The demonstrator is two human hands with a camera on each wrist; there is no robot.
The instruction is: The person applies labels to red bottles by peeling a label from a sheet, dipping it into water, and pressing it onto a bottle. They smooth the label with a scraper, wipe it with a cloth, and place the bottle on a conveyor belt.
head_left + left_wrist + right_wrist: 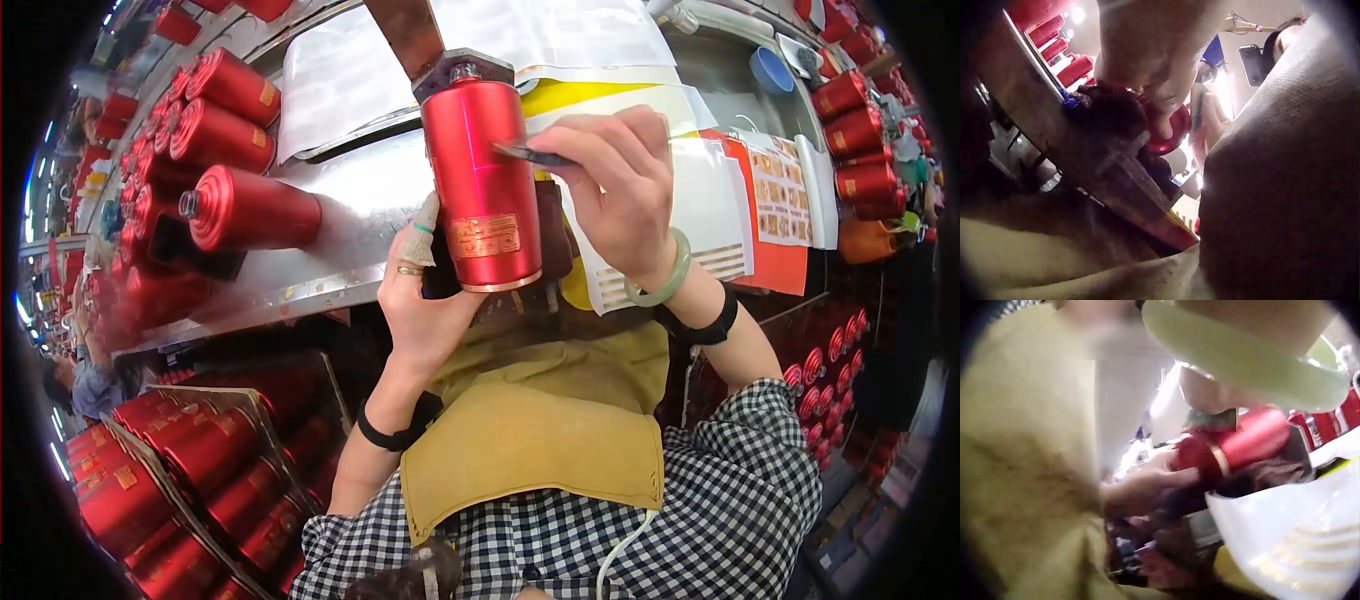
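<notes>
A shiny red bottle with a gold label lies in front of the person, its neck at a dark notched rest. My left hand grips the bottle by its base and left side, with a pale cover on one finger. In the left wrist view the thumb lies over the red base. My right hand pinches a slim dark pointed tool, its tip right at the bottle's upper right side. The right wrist view shows the bottle beyond a pale green bangle.
More red bottles stand and lie on the metal bench at left. Crates of bottles are below. Right of the work lie white sheets and a sheet of gold labels. A blue bowl sits at the back.
</notes>
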